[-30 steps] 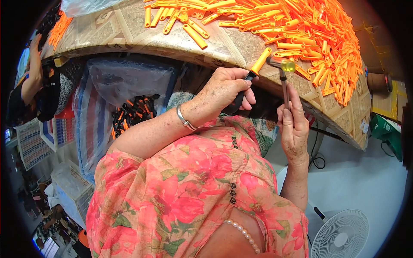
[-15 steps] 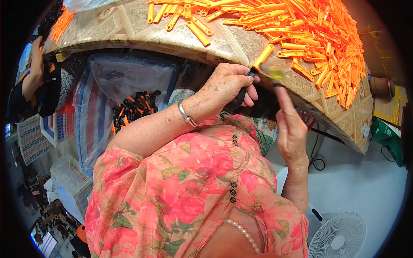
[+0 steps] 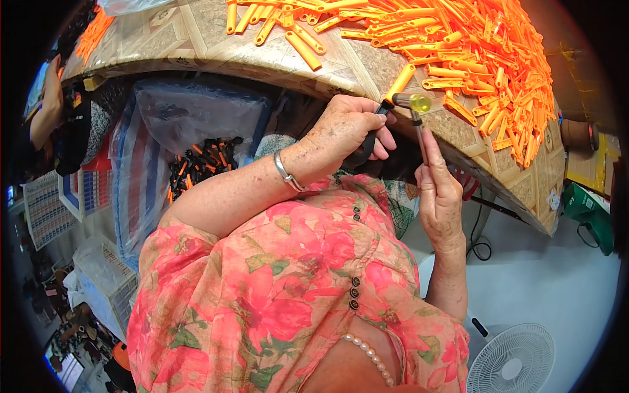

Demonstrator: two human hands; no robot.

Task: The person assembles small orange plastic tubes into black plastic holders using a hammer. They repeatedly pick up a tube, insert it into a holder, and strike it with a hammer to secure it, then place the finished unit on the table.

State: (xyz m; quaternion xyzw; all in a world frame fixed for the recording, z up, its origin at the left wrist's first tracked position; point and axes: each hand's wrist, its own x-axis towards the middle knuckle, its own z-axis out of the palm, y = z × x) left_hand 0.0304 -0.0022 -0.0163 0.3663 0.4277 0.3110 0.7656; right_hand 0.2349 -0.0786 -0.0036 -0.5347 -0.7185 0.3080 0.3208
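Observation:
Held at the table's edge in my left hand (image 3: 350, 128) is a black plastic handle (image 3: 365, 152), its lower end curving below my fingers. A long orange plastic piece (image 3: 401, 80) sits on the handle's upper end and points away over the tabletop. My right hand (image 3: 443, 203) grips the shaft of a small hammer, index finger stretched along it. The hammer head (image 3: 419, 103), with a translucent yellow face, is beside the joint of orange and black; I cannot tell whether they touch.
A large heap of loose orange pieces (image 3: 472, 59) covers the table's (image 3: 216, 49) far right. Lower left, a plastic-lined striped bag (image 3: 128, 190) holds black-and-orange parts (image 3: 203, 167). A white fan (image 3: 512, 368) stands lower right. Another person's arm (image 3: 49, 105) shows far left.
The hammer head, blurred before, is now sharp and slightly higher, turned so its yellow face points right. My left hand and the handle have barely moved.

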